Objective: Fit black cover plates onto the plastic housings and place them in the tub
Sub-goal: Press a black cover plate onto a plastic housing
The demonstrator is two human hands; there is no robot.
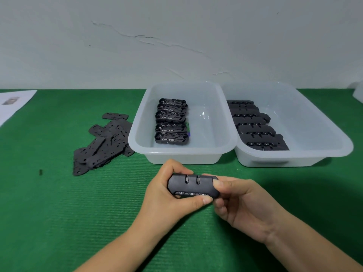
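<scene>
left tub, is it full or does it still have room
Still has room: the left tub holds one row of five housings; its right half shows bare floor.

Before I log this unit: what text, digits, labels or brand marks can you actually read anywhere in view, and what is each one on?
"0": on the dial wheels along the near edge of the black housing gripped by the left hand and right hand; two or three wheels appear to show it.
Dials on the housings in the right tub: too small to read.
Sheet of paper at far left: a blurred picture, no legible text.
No brand marks or labels elsewhere.
</scene>
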